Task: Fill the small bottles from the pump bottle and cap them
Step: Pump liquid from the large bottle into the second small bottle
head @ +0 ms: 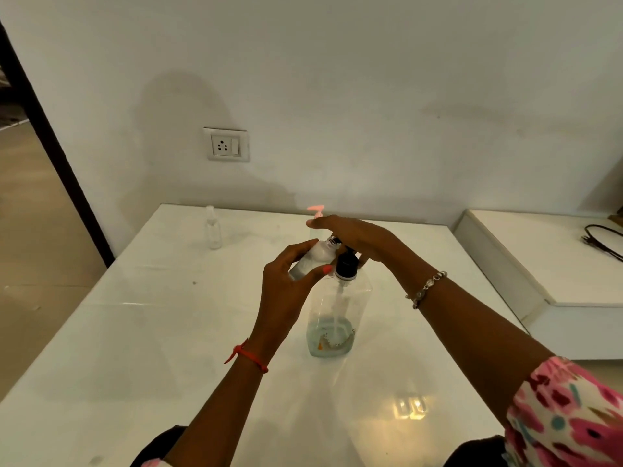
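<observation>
One small bottle (pixel 313 256), gripped in my left hand (pixel 286 288), tilts against the pump bottle (pixel 337 308) at centre; my right hand (pixel 354 235) presses flat on its pump. Filling looks underway and capping is left; a second bottle (pixel 213 230) waits at eleven o'clock.

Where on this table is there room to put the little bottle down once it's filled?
Bare table lies left of the left hand, up to the spare bottle by the wall, and along the front edge. The middle is crowded: the right hand, small bottle and pump bottle meet there, a pink pump top just behind.
</observation>
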